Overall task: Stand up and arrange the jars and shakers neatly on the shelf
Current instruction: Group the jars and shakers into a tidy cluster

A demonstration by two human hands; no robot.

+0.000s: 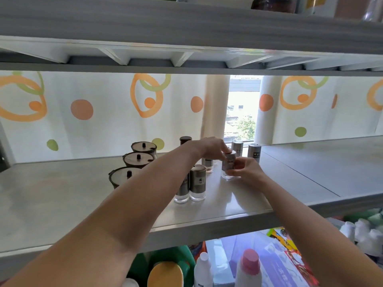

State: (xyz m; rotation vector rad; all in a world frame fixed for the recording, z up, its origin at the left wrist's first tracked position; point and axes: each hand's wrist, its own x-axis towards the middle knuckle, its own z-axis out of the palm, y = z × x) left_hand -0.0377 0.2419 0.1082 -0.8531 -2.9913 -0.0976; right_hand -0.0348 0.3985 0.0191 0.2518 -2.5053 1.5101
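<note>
The upright grey-sleeved glass shaker stands toward the back edge of the grey shelf, axis vertical. The left hand grips its cap and the right hand pinches its base (both equally near).

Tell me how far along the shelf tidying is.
Done: three dark round lidded jars stand in a row on the grey shelf, with two grey-sleeved glass shakers paired beside them. In hand: the left hand pinches the cap and the right hand grips the body of a third shaker. Left: two loose grey shakers at the back probably still need lining up.
</note>
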